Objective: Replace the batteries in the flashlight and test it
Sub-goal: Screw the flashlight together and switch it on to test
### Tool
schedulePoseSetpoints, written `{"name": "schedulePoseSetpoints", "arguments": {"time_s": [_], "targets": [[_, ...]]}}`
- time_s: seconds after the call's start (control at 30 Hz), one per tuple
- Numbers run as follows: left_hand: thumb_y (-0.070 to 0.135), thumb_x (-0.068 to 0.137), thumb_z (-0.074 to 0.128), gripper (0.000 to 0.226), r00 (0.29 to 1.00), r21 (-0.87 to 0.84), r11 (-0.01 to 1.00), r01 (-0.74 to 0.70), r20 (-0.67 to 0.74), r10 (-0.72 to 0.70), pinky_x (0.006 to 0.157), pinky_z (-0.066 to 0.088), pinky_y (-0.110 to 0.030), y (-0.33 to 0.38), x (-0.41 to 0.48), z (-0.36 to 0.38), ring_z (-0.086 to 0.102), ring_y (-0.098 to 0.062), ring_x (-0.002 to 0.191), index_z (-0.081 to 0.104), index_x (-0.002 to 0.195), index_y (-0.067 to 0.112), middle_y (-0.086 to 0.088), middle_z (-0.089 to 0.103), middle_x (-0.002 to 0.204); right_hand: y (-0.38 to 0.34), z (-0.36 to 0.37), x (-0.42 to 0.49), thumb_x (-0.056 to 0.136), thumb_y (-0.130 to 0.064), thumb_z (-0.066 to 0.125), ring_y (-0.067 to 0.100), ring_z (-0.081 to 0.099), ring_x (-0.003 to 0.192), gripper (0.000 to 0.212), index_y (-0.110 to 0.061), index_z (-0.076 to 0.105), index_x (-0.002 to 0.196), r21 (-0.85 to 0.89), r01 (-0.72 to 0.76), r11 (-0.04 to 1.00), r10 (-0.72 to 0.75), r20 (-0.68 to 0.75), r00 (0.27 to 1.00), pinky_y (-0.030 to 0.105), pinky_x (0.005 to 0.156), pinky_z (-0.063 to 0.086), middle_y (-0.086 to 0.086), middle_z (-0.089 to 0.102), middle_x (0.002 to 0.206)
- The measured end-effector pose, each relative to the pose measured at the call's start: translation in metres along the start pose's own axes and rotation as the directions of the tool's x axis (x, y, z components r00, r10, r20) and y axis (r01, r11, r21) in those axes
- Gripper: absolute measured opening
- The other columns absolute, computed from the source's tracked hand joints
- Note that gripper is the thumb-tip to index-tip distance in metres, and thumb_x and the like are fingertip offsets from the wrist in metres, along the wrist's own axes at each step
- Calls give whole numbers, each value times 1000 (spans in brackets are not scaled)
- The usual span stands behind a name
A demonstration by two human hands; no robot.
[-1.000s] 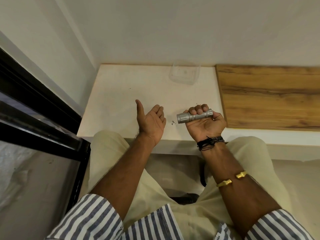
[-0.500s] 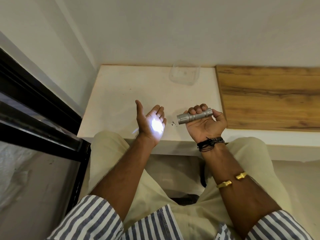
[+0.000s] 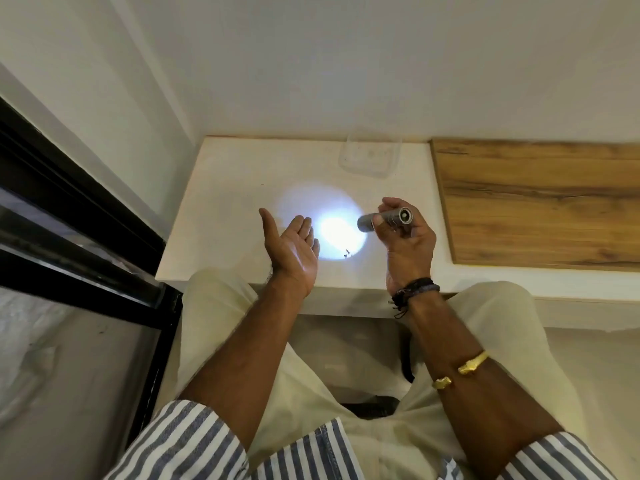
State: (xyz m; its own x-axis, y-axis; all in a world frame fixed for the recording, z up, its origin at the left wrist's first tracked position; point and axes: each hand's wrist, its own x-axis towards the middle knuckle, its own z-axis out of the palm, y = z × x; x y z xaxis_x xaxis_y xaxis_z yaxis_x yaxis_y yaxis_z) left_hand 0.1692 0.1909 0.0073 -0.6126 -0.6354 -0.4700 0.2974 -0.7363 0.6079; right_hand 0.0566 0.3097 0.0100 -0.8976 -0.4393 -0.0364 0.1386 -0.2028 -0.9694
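White walls are meeting in a corner behind a white rectangular tabletop (image 3: 242, 174), which is butting against a brown wood-grain panel (image 3: 536, 202) on its right. A black-framed window (image 3: 69, 209) is running along the left side. A clear, shallow plastic container (image 3: 370, 157) is sitting at the far edge of the tabletop, near the wall. The seated person, in cream trousers (image 3: 214, 306) and blue-and-white striped sleeves (image 3: 180, 445), is holding both forearms out over the lap. The right hand (image 3: 408, 244) is gripping a small silver metal flashlight (image 3: 398, 218), fingers and thumb curling round its barrel, above the right part of the tabletop; its tail end is facing the camera and its head is pointing left and down. The flashlight is shining, throwing a bright white spot of light (image 3: 341, 230) onto the tabletop between the two hands. The left hand (image 3: 294, 247) is hovering open, palm turned toward the beam, fingers straight and thumb raised, holding nothing, just left of the spot. A few tiny dark specks (image 3: 346, 252) are lying at the spot's near edge. A black cord bracelet (image 3: 414, 289) is circling the right wrist, and a gold open bangle (image 3: 460, 370) is sitting farther up that forearm.
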Motion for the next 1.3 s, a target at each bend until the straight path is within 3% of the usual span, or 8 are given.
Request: {"name": "schedulePoseSetpoints", "arguments": {"time_s": [0.1,0.23,0.43,0.5,0.6,0.77,0.97,1.3], "targets": [[82,87,21,99,1000,24,1000,-19,-17,19,124,11,-43,0,0,0,15,-25,152,21,155,10,-11,20,164,0,3,-3,83,8,74,5,70,103,32,1,67,114,-20,119,993,-120,-62,991,25,93,55,-10,77,101],[80,89,17,96,998,60,997,-48,-31,50,124,13,-45,-1,0,1,18,-29,151,22,155,10,-12,21,164,-1,2,-2,85,4,75,21,66,120,31,-5,68,114,53,130,990,-123,-115,986,37,102,54,6,71,120],[79,89,23,97,997,-6,999,-52,-58,51,125,11,-41,4,2,0,15,-23,153,23,155,7,-11,21,164,-2,-2,3,90,-22,72,19,66,90,14,-23,64,102,-4,53,999,-53,-184,982,31,60,56,7,69,103],[80,89,24,97,997,8,998,-54,-62,55,124,11,-41,3,1,-1,15,-23,152,22,155,9,-10,21,164,-1,-4,2,94,-16,69,17,65,89,13,-18,63,105,-54,129,990,-136,-161,977,39,68,58,0,69,98],[81,88,23,97,997,25,998,-53,-55,54,124,11,-42,2,0,0,15,-25,152,22,155,10,-10,20,164,-3,-5,2,95,-7,66,26,68,103,17,-16,62,110,15,200,980,-199,-62,978,49,88,58,19,69,110],[80,89,24,97,997,19,998,-60,-48,61,124,13,-42,2,2,-1,17,-24,152,24,154,8,-11,24,163,-1,-7,4,97,-7,66,18,68,113,16,-15,64,110,194,58,979,-49,-53,997,44,85,60,7,68,127],[79,90,23,95,996,14,998,-64,-56,65,124,12,-42,1,2,1,15,-27,152,23,155,9,-11,22,164,0,-8,7,97,-2,64,17,68,110,19,-13,62,112,100,126,987,-123,-27,992,41,80,60,14,66,128],[78,90,24,94,997,18,998,-55,-50,56,124,12,-42,0,3,0,16,-27,152,24,154,10,-11,22,163,-1,-6,2,98,0,62,9,72,96,19,-10,60,113,68,147,987,-147,-2,989,50,85,60,3,69,116]]}}
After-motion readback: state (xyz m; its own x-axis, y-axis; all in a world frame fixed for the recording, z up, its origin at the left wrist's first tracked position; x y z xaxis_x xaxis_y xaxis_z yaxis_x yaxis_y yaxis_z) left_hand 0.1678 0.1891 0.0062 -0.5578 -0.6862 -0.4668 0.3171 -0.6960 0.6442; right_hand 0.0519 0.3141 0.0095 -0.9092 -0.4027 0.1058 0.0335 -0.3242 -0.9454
